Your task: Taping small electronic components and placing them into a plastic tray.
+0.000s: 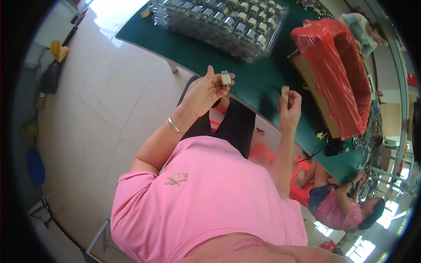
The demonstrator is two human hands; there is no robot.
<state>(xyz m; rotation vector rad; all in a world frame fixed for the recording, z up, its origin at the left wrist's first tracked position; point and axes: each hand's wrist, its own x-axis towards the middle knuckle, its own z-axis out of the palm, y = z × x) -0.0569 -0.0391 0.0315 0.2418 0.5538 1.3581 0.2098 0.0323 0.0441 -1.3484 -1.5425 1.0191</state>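
My left hand [205,91] is turned palm up near the table's front edge, its thumb apart. On its fingers rests a small boxy component [226,79], cream with a silvery metal end. Further right, my right hand [290,108] pinches a small flat tan piece [285,93] between thumb and fingers, apart from the component. What the tan piece is made of I cannot make out. Beyond my hands, a stack of clear plastic trays [252,53] holds rows of similar cream-and-silver components.
A cardboard box [313,87] lined with a red plastic bag [326,65] stands right on the green table [162,46]. Near it lie a black object [335,148] with a cord and small cream pieces [321,135]. Two people work at the table, one far right, one lower right.
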